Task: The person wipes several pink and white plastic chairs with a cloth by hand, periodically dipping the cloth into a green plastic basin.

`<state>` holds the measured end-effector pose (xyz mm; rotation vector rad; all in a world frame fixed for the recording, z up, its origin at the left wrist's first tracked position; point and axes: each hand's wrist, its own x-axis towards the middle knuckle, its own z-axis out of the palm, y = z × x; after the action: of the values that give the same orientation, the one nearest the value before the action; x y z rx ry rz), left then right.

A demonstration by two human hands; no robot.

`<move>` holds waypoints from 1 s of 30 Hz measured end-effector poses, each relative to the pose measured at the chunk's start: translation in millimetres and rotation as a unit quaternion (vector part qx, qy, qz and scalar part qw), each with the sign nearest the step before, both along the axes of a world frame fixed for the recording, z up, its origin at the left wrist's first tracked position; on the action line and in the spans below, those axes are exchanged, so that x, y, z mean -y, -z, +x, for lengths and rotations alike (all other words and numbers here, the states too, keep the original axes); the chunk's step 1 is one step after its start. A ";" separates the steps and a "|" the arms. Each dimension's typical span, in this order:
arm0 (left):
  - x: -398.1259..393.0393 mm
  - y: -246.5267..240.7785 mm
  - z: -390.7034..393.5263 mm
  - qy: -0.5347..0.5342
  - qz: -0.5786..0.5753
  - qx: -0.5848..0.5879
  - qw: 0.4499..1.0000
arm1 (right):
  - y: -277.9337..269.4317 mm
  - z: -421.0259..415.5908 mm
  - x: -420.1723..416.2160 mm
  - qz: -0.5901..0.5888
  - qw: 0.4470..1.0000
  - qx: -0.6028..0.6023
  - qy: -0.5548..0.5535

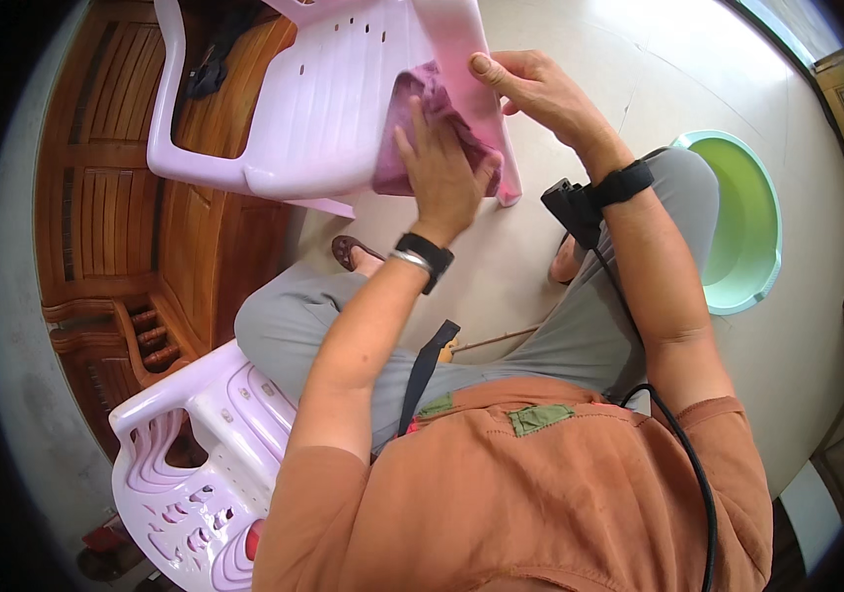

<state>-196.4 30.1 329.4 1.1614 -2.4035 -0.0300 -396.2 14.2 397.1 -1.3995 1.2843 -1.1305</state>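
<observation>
In front of me stands a pale pink plastic armchair (333,103), its seat towards me and partly cut off by the top of the view. My left hand (444,159) presses flat, fingers spread, on a purple cloth (399,148) that drapes over the seat's front right corner. Beside it, my right hand (533,92) has its thumb on the edge of the chair's right side, with the other fingers partly hidden behind that edge. Both wrists wear black straps; a small black device (570,211) hangs at the right one.
A pale green plastic basin (743,222) sits on the tiled floor (799,355) beyond my right knee. A carved wooden bench (200,244) runs along the left, with dark fabric (209,78) on it. Another pink plastic chair (170,481) stands at lower left. A black cable (703,473) trails down my right side.
</observation>
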 end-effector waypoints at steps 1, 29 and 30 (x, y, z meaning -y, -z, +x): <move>-13.8 6.5 3.1 -0.016 -0.011 0.009 1.000 | 2.8 1.3 1.0 -0.001 1.000 0.002 0.002; 181.4 -215.8 -65.9 0.205 0.093 0.133 0.965 | 40.5 9.0 10.7 0.089 0.970 0.197 -0.107; 197.0 -225.0 -74.0 0.187 0.169 0.169 0.953 | 30.5 8.4 10.7 0.091 0.973 0.176 -0.116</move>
<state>-270.4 -166.9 554.4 0.8820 -2.9852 -0.4092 -387.8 3.6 366.6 -1.1198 0.9201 -1.0172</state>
